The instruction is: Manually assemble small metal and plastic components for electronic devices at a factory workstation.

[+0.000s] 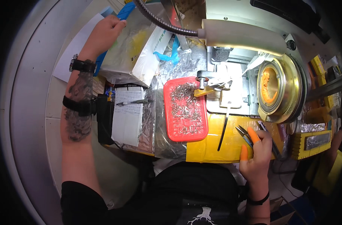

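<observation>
My left hand [106, 30] reaches far up and left, its fingers resting on the top edge of a clear plastic bag [129, 48] beside a blue object [124, 10]. My right hand [258, 153], with orange finger covers on two fingers, holds small pointed pliers [244, 135] over the yellow taped bench top [208, 148]. A red tray [186, 109] full of small metal parts lies between the two hands. A thin dark tool [223, 131] lies on the yellow surface to the right of the tray.
A machine with a brass-coloured round housing [279, 89] and a lit lamp on a flexible neck [246, 35] stands at the upper right. A notepad with a pen [129, 112] lies left of the tray. Yellow boxes [313, 140] sit at the right.
</observation>
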Demonstrator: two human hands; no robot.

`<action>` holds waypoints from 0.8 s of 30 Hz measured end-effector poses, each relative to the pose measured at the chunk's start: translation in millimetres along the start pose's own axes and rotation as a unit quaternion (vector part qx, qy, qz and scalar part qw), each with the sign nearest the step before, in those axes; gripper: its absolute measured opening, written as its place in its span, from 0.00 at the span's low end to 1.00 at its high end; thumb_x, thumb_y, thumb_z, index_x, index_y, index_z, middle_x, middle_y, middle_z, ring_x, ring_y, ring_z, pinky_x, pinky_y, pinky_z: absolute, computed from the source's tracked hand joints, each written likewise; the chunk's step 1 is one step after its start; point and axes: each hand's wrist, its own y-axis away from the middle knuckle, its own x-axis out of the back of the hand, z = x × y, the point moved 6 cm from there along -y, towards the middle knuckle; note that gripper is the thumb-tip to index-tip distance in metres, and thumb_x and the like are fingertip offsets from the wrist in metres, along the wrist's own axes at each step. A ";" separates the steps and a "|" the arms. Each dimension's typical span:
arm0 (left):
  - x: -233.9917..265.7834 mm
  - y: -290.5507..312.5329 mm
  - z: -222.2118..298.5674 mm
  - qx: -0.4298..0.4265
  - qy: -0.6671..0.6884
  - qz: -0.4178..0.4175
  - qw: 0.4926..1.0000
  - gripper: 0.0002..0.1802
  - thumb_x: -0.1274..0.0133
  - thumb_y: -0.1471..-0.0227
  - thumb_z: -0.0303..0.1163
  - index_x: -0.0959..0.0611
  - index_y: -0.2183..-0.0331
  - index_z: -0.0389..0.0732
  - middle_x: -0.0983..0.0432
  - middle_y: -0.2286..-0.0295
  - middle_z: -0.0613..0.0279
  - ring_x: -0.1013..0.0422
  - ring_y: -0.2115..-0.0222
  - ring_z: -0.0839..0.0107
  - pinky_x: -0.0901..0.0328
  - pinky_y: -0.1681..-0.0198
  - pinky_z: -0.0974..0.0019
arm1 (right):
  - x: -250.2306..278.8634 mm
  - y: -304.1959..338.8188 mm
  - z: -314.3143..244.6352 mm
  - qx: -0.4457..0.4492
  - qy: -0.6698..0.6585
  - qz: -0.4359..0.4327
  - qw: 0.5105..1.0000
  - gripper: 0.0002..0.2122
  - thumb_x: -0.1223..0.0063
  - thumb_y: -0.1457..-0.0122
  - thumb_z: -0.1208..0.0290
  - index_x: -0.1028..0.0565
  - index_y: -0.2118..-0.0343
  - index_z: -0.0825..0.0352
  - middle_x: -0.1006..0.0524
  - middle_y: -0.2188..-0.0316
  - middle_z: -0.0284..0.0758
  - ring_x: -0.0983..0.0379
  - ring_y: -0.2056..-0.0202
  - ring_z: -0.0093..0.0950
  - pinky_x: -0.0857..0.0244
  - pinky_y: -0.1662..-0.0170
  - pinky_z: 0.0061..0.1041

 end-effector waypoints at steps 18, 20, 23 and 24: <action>36.0 18.0 64.6 -0.020 0.026 0.033 0.999 0.16 0.40 0.42 0.37 0.13 0.65 0.30 0.14 0.59 0.52 0.20 0.63 0.72 0.30 0.59 0.70 | 19.5 -24.1 -37.9 0.032 -0.057 0.033 0.997 0.14 0.39 0.50 0.84 0.21 0.59 0.70 0.27 0.62 0.42 0.28 0.62 0.43 0.33 0.58 0.37; 40.1 29.1 63.9 0.018 0.092 0.074 0.993 0.18 0.43 0.37 0.37 0.15 0.69 0.29 0.14 0.69 0.56 0.22 0.68 0.74 0.32 0.64 0.71 | 12.8 -35.4 -58.4 0.074 -0.137 0.008 0.988 0.12 0.39 0.49 0.82 0.22 0.60 0.70 0.26 0.65 0.40 0.27 0.64 0.42 0.32 0.58 0.37; 32.6 59.2 92.9 -0.047 0.075 0.062 0.994 0.19 0.48 0.33 0.37 0.17 0.70 0.31 0.19 0.75 0.58 0.24 0.71 0.75 0.33 0.67 0.70 | -3.3 -59.0 -81.5 0.057 -0.366 -0.068 0.926 0.10 0.37 0.44 0.78 0.21 0.58 0.68 0.26 0.67 0.38 0.27 0.69 0.33 0.33 0.64 0.30; 27.5 66.4 106.9 -0.057 0.087 0.057 0.993 0.19 0.48 0.33 0.37 0.17 0.70 0.31 0.19 0.75 0.58 0.24 0.71 0.75 0.33 0.67 0.70 | -13.8 -63.6 -85.0 0.019 -0.433 -0.110 0.894 0.09 0.38 0.41 0.76 0.22 0.57 0.68 0.25 0.67 0.37 0.27 0.69 0.29 0.33 0.64 0.28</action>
